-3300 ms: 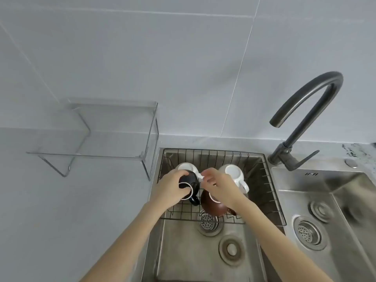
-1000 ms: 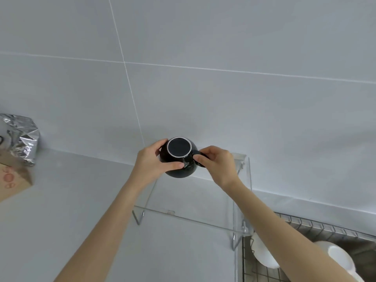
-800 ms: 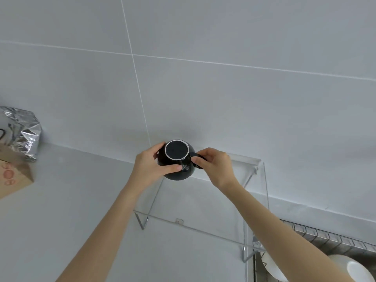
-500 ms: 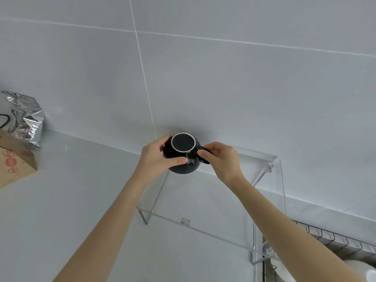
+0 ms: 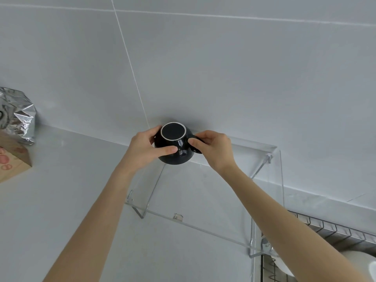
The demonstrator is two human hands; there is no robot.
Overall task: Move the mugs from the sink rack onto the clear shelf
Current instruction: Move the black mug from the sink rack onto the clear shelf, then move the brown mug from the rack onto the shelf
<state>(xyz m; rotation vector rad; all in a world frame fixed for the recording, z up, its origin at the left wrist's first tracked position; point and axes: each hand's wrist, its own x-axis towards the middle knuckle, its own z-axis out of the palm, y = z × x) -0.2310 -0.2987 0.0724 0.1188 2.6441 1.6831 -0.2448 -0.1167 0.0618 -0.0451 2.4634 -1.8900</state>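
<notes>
A black mug (image 5: 175,146) is held upside down, its white-ringed base facing up, at the back left corner of the clear shelf (image 5: 203,198), close to the wall. My left hand (image 5: 147,148) wraps its left side with the thumb across the front. My right hand (image 5: 212,149) pinches the handle on the right. Whether the mug's rim touches the shelf top I cannot tell. A white mug (image 5: 284,265) shows partly in the wire sink rack (image 5: 333,231) at the lower right, behind my right forearm.
The tiled wall rises right behind the shelf. A crumpled silver foil bag (image 5: 18,117) and a brown cardboard box (image 5: 12,159) stand on the counter at the far left. The grey counter (image 5: 61,200) stretches between them and the shelf.
Both hands carried the black mug from the sink rack up and left to the shelf. Over the last second it moved farther back toward the wall and slightly lower.
</notes>
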